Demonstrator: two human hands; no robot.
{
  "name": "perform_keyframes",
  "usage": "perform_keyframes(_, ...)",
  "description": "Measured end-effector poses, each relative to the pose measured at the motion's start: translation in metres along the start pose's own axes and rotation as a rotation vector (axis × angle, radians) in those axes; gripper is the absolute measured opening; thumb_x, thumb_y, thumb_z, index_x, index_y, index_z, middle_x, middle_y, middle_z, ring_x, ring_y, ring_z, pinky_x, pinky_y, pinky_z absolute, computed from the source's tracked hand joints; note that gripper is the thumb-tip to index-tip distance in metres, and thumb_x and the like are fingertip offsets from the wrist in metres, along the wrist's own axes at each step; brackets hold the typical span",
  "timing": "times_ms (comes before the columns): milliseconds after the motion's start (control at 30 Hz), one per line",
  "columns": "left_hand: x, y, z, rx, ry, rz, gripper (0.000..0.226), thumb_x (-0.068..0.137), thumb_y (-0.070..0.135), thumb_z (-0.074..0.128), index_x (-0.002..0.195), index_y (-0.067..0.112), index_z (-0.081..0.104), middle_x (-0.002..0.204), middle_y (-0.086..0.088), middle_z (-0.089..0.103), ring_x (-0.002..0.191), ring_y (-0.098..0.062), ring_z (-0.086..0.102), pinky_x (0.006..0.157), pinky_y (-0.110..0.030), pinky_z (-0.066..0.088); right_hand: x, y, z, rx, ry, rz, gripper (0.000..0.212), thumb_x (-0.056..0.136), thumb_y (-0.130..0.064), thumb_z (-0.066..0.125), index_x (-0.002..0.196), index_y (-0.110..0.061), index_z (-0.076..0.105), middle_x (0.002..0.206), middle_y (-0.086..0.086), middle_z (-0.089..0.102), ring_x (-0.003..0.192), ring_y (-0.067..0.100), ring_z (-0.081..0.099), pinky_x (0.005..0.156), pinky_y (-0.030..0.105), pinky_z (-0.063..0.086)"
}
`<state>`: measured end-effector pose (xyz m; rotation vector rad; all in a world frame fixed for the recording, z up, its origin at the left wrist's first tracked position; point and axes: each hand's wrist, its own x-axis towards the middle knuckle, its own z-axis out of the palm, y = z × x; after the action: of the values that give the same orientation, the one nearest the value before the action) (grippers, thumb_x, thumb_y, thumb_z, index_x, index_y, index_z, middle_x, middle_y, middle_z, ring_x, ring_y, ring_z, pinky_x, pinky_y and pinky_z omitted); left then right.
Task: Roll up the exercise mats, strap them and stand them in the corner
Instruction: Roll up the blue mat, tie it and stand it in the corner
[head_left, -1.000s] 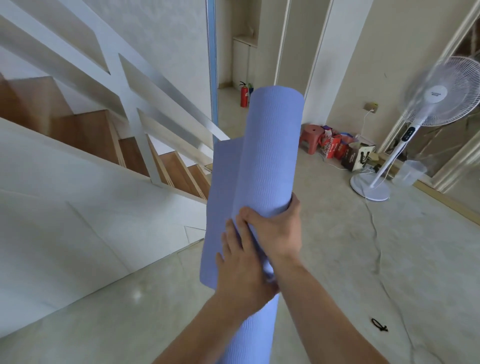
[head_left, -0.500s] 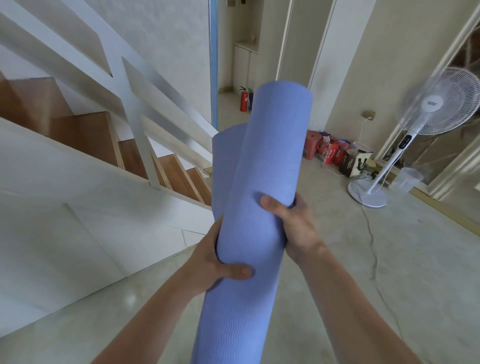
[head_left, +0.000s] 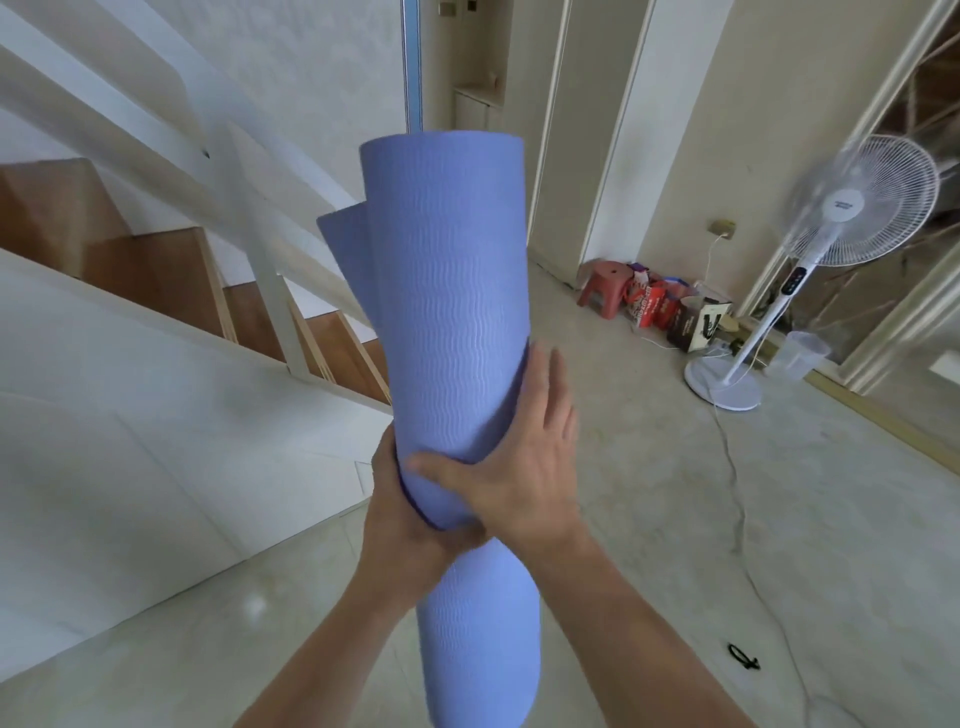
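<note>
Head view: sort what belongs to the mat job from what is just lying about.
Job: blue mat, left hand gripping it, right hand pressed flat on it.
Lying about: standing fan, red stool, bags by the wall, clear plastic container.

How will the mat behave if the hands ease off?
Probably unrolls: no strap shows on the mat, and its outer flap stands loose. Likely light and stiff as a roll: the left hand grips it near upright while the right hand only presses. Ribbed surface should resist slipping.

No text clear enough to read, small dark wording on the fan hub (head_left: 842, 200) too blurred, white lettering on the red bags (head_left: 649, 307) and black box (head_left: 696, 323) illegible
</note>
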<state>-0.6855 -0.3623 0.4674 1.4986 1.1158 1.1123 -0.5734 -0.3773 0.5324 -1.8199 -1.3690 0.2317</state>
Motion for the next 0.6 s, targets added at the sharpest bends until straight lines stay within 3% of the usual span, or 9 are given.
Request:
perform_keyframes(67, 0.005, 0.001, -0.01, -0.109, -0.064, -0.016, 0.117, 0.044, 0.014, 0.097, 0.145, 0.028, 0.039, 0.133, 0.014, 0.06, 0.118, -0.006, 0.062, 0.081, -0.029, 0.059, 0.014, 0.005, -0.01, 0.308, -0.098, 0.089, 0.139, 0.039, -0.072, 0.081, 0.151, -0.034, 0.007, 0.159, -0.004, 0.02, 0.146, 0.015, 0.026, 0.114, 0.045, 0.036)
perform_keyframes(167, 0.01, 0.01, -0.019, -0.165, -0.216, -0.039, 0.111, 0.04, 0.012, 0.096, 0.136, 0.031, 0.044, 0.125, 0.015, 0.064, 0.111, -0.012, 0.066, 0.077, -0.032, 0.06, 0.032, 0.025, -0.027, 0.829, -0.227, 0.141, 0.108, 0.049, -0.039, 0.092, 0.14, -0.023, 0.035, 0.136, -0.004, 0.057, 0.123, 0.015, 0.059, 0.096, 0.043, 0.054)
perform_keyframes(233, 0.01, 0.016, -0.022, -0.245, -0.342, -0.099, 0.102, 0.048, -0.005, 0.09, 0.135, 0.027, 0.047, 0.124, 0.008, 0.067, 0.11, -0.019, 0.068, 0.077, -0.036, 0.061, 0.033, 0.029, -0.032, 0.926, -0.298, 0.188, 0.091, 0.053, -0.029, 0.092, 0.132, -0.018, 0.048, 0.125, 0.0, 0.067, 0.112, 0.022, 0.067, 0.088, 0.045, 0.057)
perform_keyframes(300, 0.016, 0.021, -0.022, -0.26, -0.428, -0.13, 0.098, 0.052, -0.008, 0.086, 0.136, 0.026, 0.048, 0.125, 0.003, 0.067, 0.112, -0.023, 0.067, 0.08, -0.037, 0.06, 0.032, 0.033, -0.032, 0.926, -0.235, 0.234, 0.074, 0.055, -0.021, 0.093, 0.12, -0.017, 0.056, 0.114, 0.001, 0.072, 0.102, 0.023, 0.071, 0.081, 0.044, 0.059)
perform_keyframes(367, 0.016, 0.023, -0.019, -0.2, -0.41, -0.132, 0.1, 0.054, 0.001, 0.087, 0.139, 0.034, 0.044, 0.129, 0.006, 0.064, 0.117, -0.019, 0.064, 0.086, -0.032, 0.058, 0.031, 0.032, -0.028, 0.901, -0.122, 0.278, 0.064, 0.057, -0.019, 0.091, 0.113, -0.016, 0.06, 0.108, 0.0, 0.074, 0.096, 0.021, 0.073, 0.079, 0.044, 0.06)
perform_keyframes(467, -0.002, 0.03, -0.002, 0.223, -0.267, -0.038, 0.122, 0.059, 0.031, 0.084, 0.149, 0.043, 0.002, 0.156, 0.012, 0.03, 0.14, -0.006, 0.038, 0.103, -0.018, 0.039, 0.027, 0.023, -0.018, 0.646, 0.044, 0.411, 0.092, 0.046, -0.046, 0.093, 0.124, -0.025, 0.05, 0.118, -0.01, 0.068, 0.1, 0.011, 0.069, 0.084, 0.04, 0.058)
perform_keyframes(533, -0.017, 0.027, 0.015, 0.535, -0.149, 0.106, 0.139, 0.053, 0.061, 0.078, 0.153, 0.032, -0.015, 0.165, 0.003, 0.008, 0.151, -0.016, 0.019, 0.112, -0.03, 0.035, 0.017, 0.009, -0.015, 0.43, 0.085, 0.449, 0.106, 0.045, -0.063, 0.086, 0.134, -0.034, 0.037, 0.125, -0.017, 0.059, 0.108, 0.012, 0.063, 0.09, 0.042, 0.054)
perform_keyframes(600, -0.021, 0.028, 0.026, 0.553, -0.023, 0.098, 0.134, 0.054, 0.075, 0.066, 0.154, 0.033, -0.013, 0.164, -0.002, 0.015, 0.149, -0.022, 0.027, 0.109, -0.043, 0.044, 0.007, -0.008, -0.014, 0.31, 0.122, 0.409, 0.111, 0.048, -0.069, 0.081, 0.14, -0.038, 0.027, 0.132, -0.017, 0.052, 0.117, 0.014, 0.057, 0.094, 0.043, 0.051)
